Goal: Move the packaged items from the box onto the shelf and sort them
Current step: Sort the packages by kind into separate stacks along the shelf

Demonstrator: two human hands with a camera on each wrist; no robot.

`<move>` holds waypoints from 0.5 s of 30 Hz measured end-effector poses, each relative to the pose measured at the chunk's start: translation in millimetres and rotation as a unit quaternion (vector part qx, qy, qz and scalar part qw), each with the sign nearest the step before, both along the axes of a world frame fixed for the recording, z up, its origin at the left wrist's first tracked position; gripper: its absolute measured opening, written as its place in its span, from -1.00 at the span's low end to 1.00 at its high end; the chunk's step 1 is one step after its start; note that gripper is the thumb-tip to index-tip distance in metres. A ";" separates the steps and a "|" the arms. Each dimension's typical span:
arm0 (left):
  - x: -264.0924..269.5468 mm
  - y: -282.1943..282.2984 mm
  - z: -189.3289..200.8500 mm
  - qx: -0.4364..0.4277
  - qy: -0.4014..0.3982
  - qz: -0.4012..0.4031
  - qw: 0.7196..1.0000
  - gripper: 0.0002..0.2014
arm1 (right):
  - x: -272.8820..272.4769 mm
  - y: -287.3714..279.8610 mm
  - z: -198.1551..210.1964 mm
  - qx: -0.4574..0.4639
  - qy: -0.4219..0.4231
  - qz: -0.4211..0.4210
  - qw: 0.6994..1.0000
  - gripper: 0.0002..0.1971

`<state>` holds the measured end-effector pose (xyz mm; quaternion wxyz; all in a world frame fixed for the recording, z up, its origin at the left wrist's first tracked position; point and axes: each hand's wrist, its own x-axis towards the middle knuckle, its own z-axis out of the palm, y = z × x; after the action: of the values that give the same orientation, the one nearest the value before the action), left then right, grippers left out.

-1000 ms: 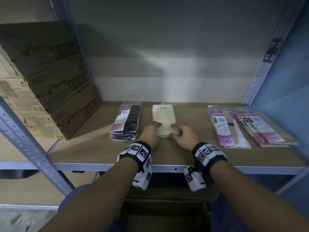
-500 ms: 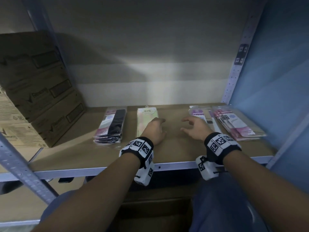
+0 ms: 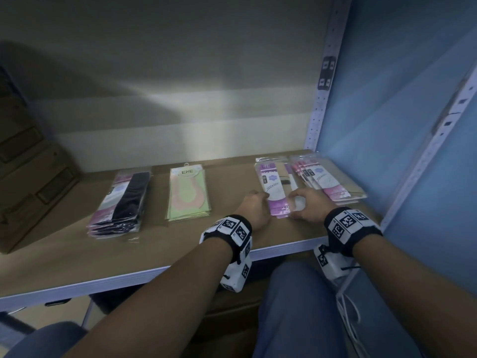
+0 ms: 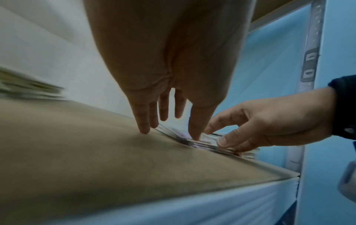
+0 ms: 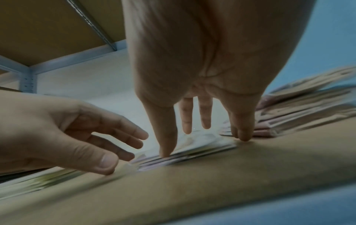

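Four stacks of flat, plastic-wrapped packets in a row on the brown board shelf [image 3: 64,257] with its pale metal front edge. From left: stack of packets with black fabric and pink-white cards [image 3: 121,202]; stack of pale green packets with a pink foot-shaped print [image 3: 187,195]; stack of purple-and-white packets [image 3: 275,189]; fanned stack of pink-and-white packets [image 3: 327,180] close against the blue side wall [image 3: 413,125], beside the perforated grey upright post [image 3: 322,99].

Left hand [image 3: 254,208] at the left edge of the purple-and-white stack, right hand [image 3: 307,206] at its right edge, near the front end of the packets. Both grips loose and open: fingers fairly straight, pointing down at the shelf. In the left wrist view, thumb tip [image 4: 195,134] down on the stack edge, little fingertip down on the bare board. In the right wrist view, thumb tip [image 5: 165,150] touching the near corner of the stack, outer fingertips down on the board between this stack and the pink-and-white one. No packet lifted; whole stack flat on the shelf.

Brown cardboard cartons [image 3: 28,177] dim at the far left of the shelf. White wrist bands with black square markers [image 3: 232,228] on both forearms. Blue trousers [image 3: 309,306] below the shelf edge.
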<state>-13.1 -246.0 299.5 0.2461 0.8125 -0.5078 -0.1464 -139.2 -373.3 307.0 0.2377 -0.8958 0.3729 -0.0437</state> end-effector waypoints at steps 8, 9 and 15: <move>-9.0 -18.5 -7.1 0.005 0.008 0.002 1.000 -0.52 | -1.0 -14.7 -17.2 -0.026 -0.003 0.013 1.000 -0.36; -8.6 -19.4 -7.8 0.002 0.006 0.004 1.000 -0.51 | -0.8 -16.3 -18.3 -0.026 -0.007 0.013 1.000 -0.35; -9.9 -24.8 -12.9 -0.019 -0.003 0.000 1.000 -0.56 | -2.4 -21.2 -24.1 -0.034 -0.016 0.008 0.999 -0.34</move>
<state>-23.0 -270.8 286.6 0.2602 0.8079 -0.5114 -0.1345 -141.6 -394.5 283.0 0.2134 -0.9057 0.3599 -0.0685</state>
